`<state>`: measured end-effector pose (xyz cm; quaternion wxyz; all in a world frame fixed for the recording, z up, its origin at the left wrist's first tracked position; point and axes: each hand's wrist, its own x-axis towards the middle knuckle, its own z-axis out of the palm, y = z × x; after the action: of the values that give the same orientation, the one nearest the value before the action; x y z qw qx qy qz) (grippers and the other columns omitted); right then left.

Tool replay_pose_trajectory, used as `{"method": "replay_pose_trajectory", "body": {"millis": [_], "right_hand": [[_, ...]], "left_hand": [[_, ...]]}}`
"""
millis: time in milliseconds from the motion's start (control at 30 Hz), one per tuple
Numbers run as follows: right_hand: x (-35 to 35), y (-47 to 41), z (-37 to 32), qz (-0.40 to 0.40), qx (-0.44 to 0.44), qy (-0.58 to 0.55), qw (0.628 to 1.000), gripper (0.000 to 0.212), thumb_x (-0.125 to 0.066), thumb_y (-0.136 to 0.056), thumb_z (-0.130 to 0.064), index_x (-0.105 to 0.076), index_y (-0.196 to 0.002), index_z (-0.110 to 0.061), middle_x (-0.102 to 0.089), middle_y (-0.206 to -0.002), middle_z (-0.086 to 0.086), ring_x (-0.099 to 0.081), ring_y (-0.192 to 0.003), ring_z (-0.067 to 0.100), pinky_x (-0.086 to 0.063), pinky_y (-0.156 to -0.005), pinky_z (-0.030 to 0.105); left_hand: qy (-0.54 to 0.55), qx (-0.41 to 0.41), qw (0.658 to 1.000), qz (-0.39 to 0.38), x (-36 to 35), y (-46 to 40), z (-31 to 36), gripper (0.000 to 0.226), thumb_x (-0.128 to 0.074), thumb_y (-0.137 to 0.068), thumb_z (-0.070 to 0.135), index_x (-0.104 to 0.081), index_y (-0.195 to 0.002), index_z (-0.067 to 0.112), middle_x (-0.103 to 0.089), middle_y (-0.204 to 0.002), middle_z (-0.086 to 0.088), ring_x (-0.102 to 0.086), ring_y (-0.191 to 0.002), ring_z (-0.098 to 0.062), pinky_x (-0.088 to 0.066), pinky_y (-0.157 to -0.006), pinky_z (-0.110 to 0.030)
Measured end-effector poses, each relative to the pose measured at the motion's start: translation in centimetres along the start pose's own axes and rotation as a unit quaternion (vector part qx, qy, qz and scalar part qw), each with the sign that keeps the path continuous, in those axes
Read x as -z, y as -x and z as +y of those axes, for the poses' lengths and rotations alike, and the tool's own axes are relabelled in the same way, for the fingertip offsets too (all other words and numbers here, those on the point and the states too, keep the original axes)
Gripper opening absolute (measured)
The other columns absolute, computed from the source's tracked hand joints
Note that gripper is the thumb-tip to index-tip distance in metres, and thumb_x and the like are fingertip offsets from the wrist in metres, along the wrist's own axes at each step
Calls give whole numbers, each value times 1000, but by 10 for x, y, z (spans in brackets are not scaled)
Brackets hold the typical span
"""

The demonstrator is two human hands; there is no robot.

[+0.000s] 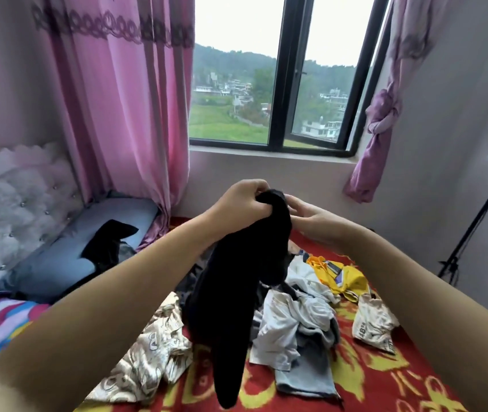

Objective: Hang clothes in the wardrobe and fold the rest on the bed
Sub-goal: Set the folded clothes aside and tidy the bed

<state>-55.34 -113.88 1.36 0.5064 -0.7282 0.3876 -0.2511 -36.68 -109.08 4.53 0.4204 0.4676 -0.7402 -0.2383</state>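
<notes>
Most of the job looks undone: both hands, left hand (244, 202) and right hand (311, 215), pinch a black garment (233, 292) aloft over the bed (385, 382), where a heap of unfolded clothes (296, 319) lies.

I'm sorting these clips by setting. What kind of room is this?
Most likely a home bedroom: a bed with a red patterned cover, a tufted headboard beside a blue pillow, and pink curtains at a window.
</notes>
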Motion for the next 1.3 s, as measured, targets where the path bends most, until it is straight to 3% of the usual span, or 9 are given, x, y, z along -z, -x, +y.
{"method": "replay_pose_trajectory", "body": {"millis": [67, 233, 367, 567, 833, 967, 1133, 1233, 1300], "right_hand": [[-2, 5, -12, -31, 22, -84, 996, 37, -61, -86, -47, -66, -118, -30, -69, -103, -2, -64, -94, 10, -49, -87, 36], [-11, 14, -27, -63, 1, 45, 997, 56, -66, -79, -54, -50, -129, -35, -67, -112, -6, -63, -102, 11, -48, -91, 31], [-28, 2, -42, 106, 46, 92, 989, 17, -51, -89, -3, -64, -100, -6, -57, -73, 5, -54, -59, 13, -43, -52, 22], [-1, 1, -52, 263, 62, -68, 960, 38, -42, -87, 6, -68, -69, -14, -68, -61, 0, -64, -56, 13, -53, -54, 21], [55, 21, -51, 351, 59, -67, 932, 41, -37, -82, 8, -70, -94, -15, -68, -67, 2, -63, -58, 12, -51, -51, 19], [63, 33, -51, 286, -22, 131, 949, 43, -40, -83, 9, -64, -110, -15, -63, -89, 3, -60, -75, 15, -48, -58, 19], [40, 41, -56, -32, -39, 148, 988, 62, -70, -82, -25, -39, -134, -39, -62, -123, -3, -62, -110, 12, -49, -87, 19], [11, 25, -46, -25, 22, 68, 997, 64, -75, -76, -36, -47, -133, -34, -67, -119, -4, -65, -109, 15, -51, -92, 30], [-6, 13, -40, 28, 74, 34, 996, 29, -69, -84, -30, -63, -112, -29, -72, -102, -7, -68, -96, 10, -52, -82, 26]], "left_hand": [[1, 35, 999, -8, 16, -10, 8, 11, -60, -83, 5, -62, -89, -3, -57, -75, -7, -52, -70, -12, -42, -66, -25], [46, 76, 996, 14, 20, -6, 4, 14, -62, -80, 3, -62, -92, -5, -58, -80, -12, -54, -74, -18, -42, -68, -29], [97, 76, 992, 6, 9, -2, 1, 23, -68, -77, 7, -61, -93, -8, -57, -79, -13, -53, -74, -19, -41, -69, -30], [45, 136, 983, -119, 10, 9, -36, 23, -67, -85, 7, -64, -105, -5, -68, -98, -20, -59, -86, -18, -51, -86, -37], [63, 128, 989, -41, 36, 17, -55, 23, -65, -88, 4, -63, -106, -10, -66, -95, -19, -59, -85, -23, -49, -84, -36], [133, 80, 987, -37, 46, 4, -18, 23, -68, -87, 14, -67, -109, 7, -70, -105, -15, -70, -91, -28, -58, -82, -34], [125, 34, 989, -71, 45, -11, 19, 16, -66, -89, 17, -67, -102, 10, -72, -93, -8, -71, -81, -20, -59, -71, -27], [45, -2, 993, -107, 39, -13, 32, 10, -66, -88, 16, -68, -96, 11, -70, -89, -8, -68, -76, -16, -57, -70, -28], [29, -8, 995, -100, 37, -12, 33, 8, -65, -88, 16, -69, -93, 11, -70, -86, -7, -67, -74, -12, -57, -70, -27]]}}
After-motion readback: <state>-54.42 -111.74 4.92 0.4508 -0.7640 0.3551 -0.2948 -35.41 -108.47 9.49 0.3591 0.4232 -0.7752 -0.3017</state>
